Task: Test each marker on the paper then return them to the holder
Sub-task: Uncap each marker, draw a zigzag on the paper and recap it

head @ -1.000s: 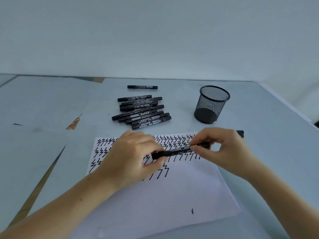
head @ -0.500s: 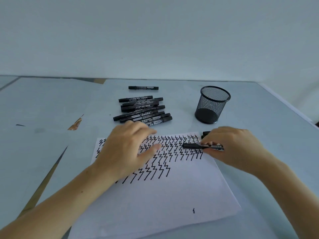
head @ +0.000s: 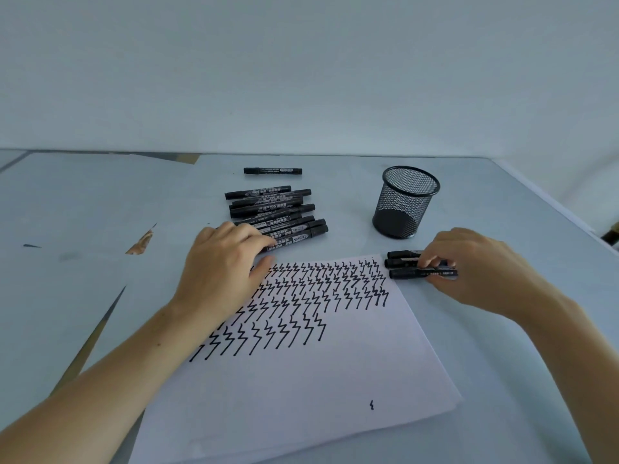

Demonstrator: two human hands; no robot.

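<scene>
A white paper point(head: 301, 380) covered with rows of black zigzag marks lies in front of me. Behind it is a pile of several black markers point(head: 274, 209). My left hand point(head: 224, 266) reaches onto the near edge of that pile, fingers spread over the closest marker's left end. My right hand point(head: 475, 266) pinches one capped black marker point(head: 407, 273) lying flat on the table at the paper's top right corner. Beside it are two other markers point(head: 400, 258). The black mesh holder point(head: 407, 195) stands upright just behind them with no markers in it.
A single marker point(head: 273, 170) lies apart behind the pile. The grey table's right edge point(head: 552, 209) runs diagonally past the holder. Torn patches in the table covering point(head: 142, 241) show at the left. A pale wall rises behind.
My right hand carried the marker right and set it down beside the two markers off the paper. My left hand let go of it and moved up to the pile.
</scene>
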